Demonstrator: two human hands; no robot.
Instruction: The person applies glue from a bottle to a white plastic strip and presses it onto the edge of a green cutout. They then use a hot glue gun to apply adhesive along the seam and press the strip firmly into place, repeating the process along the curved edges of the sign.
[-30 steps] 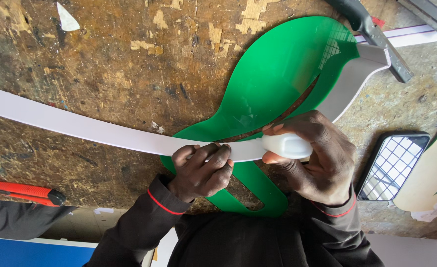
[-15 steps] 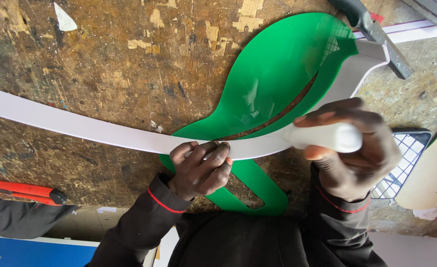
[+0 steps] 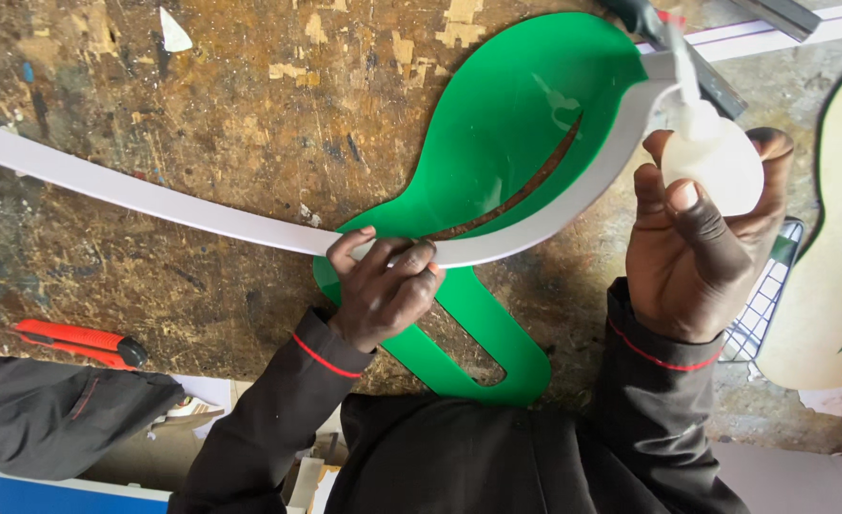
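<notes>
The white strip (image 3: 202, 214) runs long across the worn table (image 3: 202, 86) from the left edge, then bends up around the right side of the green leaf-shaped panel (image 3: 497, 124). The left hand (image 3: 383, 286) presses the strip against the panel's edge, fingers curled on it. Further right along the curve, the right hand (image 3: 697, 238) is closed around a pale squeeze bottle (image 3: 711, 157), with its nozzle pointing at the strip's upper end.

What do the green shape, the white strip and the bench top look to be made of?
Green shape: likely glossy acrylic, since it reflects light. White strip: probably matte flexible plastic, as it bends along the edge. Bench top: rough, stained chipboard with flaking patches.
</notes>
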